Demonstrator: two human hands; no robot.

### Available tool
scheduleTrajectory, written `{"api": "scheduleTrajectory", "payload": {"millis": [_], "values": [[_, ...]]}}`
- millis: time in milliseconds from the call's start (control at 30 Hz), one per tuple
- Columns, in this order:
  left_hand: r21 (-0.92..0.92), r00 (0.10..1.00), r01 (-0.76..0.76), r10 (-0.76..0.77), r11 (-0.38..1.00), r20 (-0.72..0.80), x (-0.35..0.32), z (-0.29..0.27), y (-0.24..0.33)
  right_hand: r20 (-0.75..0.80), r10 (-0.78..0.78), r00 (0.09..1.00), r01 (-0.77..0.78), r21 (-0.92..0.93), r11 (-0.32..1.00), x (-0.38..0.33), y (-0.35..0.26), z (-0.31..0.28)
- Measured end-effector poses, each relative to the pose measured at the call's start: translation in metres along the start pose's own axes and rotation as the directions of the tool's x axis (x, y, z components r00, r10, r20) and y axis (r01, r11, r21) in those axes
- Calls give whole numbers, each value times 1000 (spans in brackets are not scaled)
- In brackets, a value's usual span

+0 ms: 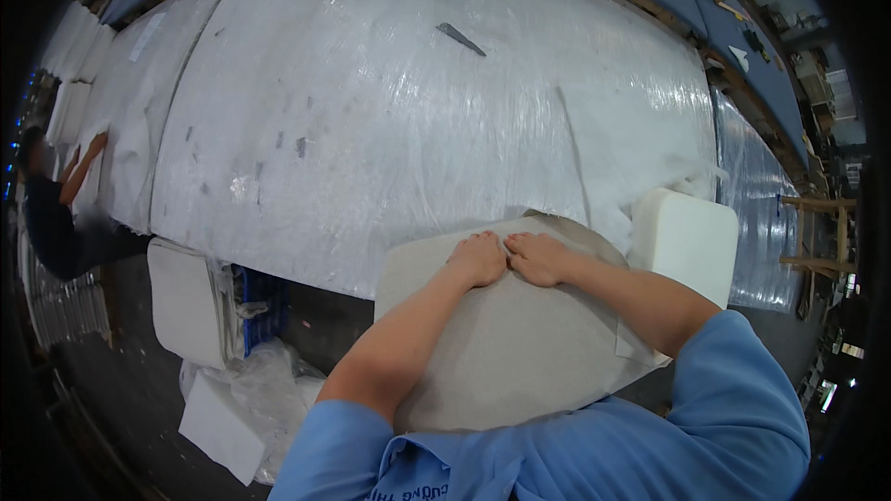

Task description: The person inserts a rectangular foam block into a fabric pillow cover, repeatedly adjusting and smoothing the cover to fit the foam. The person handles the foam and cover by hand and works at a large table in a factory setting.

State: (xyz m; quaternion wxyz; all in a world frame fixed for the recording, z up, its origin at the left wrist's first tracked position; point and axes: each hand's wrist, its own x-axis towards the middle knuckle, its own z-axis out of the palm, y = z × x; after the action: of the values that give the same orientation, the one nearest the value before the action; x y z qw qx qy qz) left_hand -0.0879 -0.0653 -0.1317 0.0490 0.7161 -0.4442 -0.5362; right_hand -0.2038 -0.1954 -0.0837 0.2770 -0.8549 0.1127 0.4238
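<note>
- Grey fabric-covered cushion panel (520, 343), broad and flat with rounded corners, lies against the near edge of the large work table wrapped in clear plastic film (418, 130), overhanging it toward the person's body.
- It looks light and soft: the cloth skin seems loosely fitted, with a seam or fold showing near its far edge, so it will likely give under pressure rather than stay stiff. The woven cover should offer good friction to bare skin.
- Best hold, by my reckoning, is at the rounded far edge or the side edges, where the fabric can be pinched or pulled taut.
- Left hand (479, 260) presses palm-down on the panel's far edge, fingers curled over the cloth, not closed around anything.
- Right hand (538, 258) lies just beside it, thumbs nearly touching, also flat with fingers bent on the fabric; whether the fingertips pinch the cover cannot be told.
- White foam block with rounded corners (687, 241) stands just right of the panel, on the table edge.
- Another white padded piece (186, 301) sits below the table at left, above crumpled clear plastic sheeting (260, 390).
- Small dark grey flat strip (461, 38) lies far up the table.
- Another person in dark clothes (56, 213) works at the far left.
</note>
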Motion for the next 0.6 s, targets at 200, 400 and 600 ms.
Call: {"api": "scheduleTrajectory", "payload": {"millis": [200, 400, 600], "values": [[-90, 994, -62, 54, 994, -91, 20, 4, -23, -55, -13, 998, 14, 13, 1000, 40, 11, 3], [-92, 991, -22, 10, 996, -133, 36, 8, -31, -134, -72, 988, 72, -8, 997, 66, 25, 11], [4, 960, 15, -14, 1000, -279, 35, 9, -30, -74, 40, 996, -53, -178, 983, 49, 0, -3]]}}
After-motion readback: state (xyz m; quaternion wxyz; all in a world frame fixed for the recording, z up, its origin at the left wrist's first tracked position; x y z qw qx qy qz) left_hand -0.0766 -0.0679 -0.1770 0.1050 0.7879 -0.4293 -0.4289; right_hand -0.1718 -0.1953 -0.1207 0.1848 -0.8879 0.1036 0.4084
